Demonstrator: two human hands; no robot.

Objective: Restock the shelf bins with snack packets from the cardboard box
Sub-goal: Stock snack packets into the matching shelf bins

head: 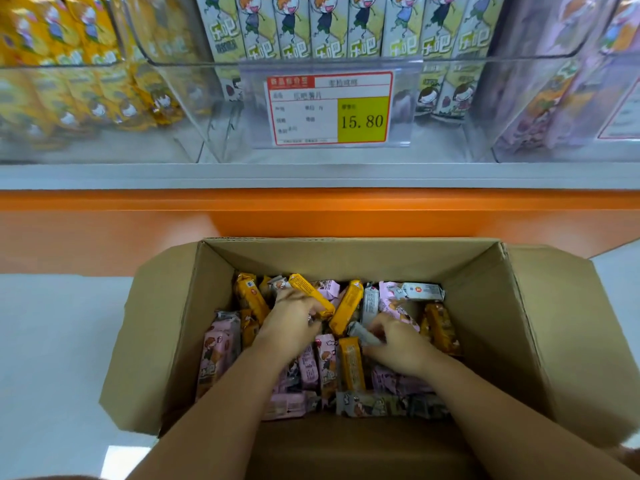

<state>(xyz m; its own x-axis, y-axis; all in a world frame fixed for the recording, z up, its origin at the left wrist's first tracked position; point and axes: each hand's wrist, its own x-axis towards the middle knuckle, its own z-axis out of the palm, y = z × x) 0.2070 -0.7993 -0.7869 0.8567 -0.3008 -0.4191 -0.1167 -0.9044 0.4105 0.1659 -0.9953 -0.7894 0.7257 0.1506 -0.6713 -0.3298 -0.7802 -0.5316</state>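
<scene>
Presently both hands work inside the cardboard box (346,258), left hand (291,320) gripping a yellow snack packet (306,289) slanted far-left to near-right, right hand (398,344) pinching a grey packet (362,334); the yellow-stocked shelf bin (62,66) lies ahead-left, nearer the left hand.

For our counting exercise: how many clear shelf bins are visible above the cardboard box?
3: left bin with yellow packets, middle bin with green-white packets, right bin with pink packets. More may sit out of frame.

I cannot read small print on the price tag (329,109). The right hand (398,344) covers part of the grey packet (362,332); the top edge crops the shelf bins (450,59).
</scene>
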